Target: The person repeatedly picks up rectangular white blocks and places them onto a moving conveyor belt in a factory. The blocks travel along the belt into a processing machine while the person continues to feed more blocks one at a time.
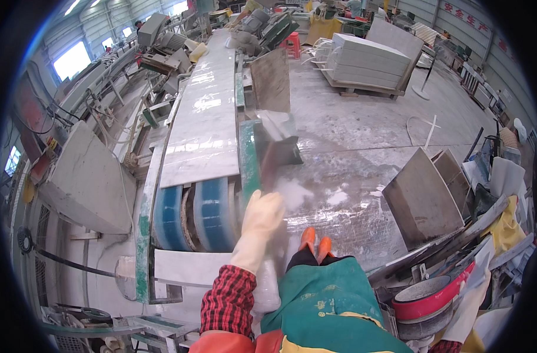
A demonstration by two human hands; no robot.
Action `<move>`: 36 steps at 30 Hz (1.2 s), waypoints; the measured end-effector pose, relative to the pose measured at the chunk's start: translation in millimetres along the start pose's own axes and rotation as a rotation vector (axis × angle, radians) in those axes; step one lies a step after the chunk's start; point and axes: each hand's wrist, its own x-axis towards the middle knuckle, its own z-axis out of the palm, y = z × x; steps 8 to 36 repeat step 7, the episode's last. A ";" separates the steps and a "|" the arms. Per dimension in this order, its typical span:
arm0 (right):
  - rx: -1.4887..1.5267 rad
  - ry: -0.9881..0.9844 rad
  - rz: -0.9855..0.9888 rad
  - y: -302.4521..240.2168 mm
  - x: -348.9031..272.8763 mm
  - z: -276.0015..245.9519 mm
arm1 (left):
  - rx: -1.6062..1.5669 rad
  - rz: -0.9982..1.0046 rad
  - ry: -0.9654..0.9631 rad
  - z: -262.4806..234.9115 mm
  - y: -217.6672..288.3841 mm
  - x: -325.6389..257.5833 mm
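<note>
My left hand (264, 213), in a cream rubber glove, is at the near right corner of the conveyor, beside its green side rail (249, 159). Its fingers look curled. A blurred reddish-brown streak rises just beyond them, and I cannot make out what they hold. On the conveyor lies a long pale stone slab (201, 123), its near end above two blue belts (212, 213). Far to the lower right is my right hand (470, 309), also gloved, next to a red-rimmed round container (436, 300). Its fingers are hard to separate from the pale clutter there.
Brown boards (424, 197) lean at the right beside piled scraps and a yellow cloth (509, 226). A pallet of stacked white slabs (368, 62) stands farther back. Machines with motors (254, 26) flank the conveyor's far end. The floor (339, 159) looks wet around my orange boots (315, 244).
</note>
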 end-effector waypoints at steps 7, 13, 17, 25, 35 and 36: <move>0.024 -0.525 -0.140 -7.0 -48.7 155.2 | -0.742 -0.392 0.179 20.4 -2.3 2.0; 0.024 -0.525 -0.140 -7.0 -48.7 155.2 | -0.742 -0.392 0.179 20.4 -2.3 2.0; 0.024 -0.525 -0.140 -7.0 -48.7 155.2 | -0.742 -0.392 0.179 20.4 -2.3 2.0; 0.024 -0.525 -0.140 -7.0 -48.7 155.2 | -0.742 -0.392 0.179 20.4 -2.3 2.0; 0.024 -0.525 -0.140 -7.0 -48.7 155.2 | -0.742 -0.392 0.179 20.4 -2.3 2.0; 0.024 -0.525 -0.140 -7.0 -48.7 155.2 | -0.742 -0.392 0.179 20.4 -2.3 2.0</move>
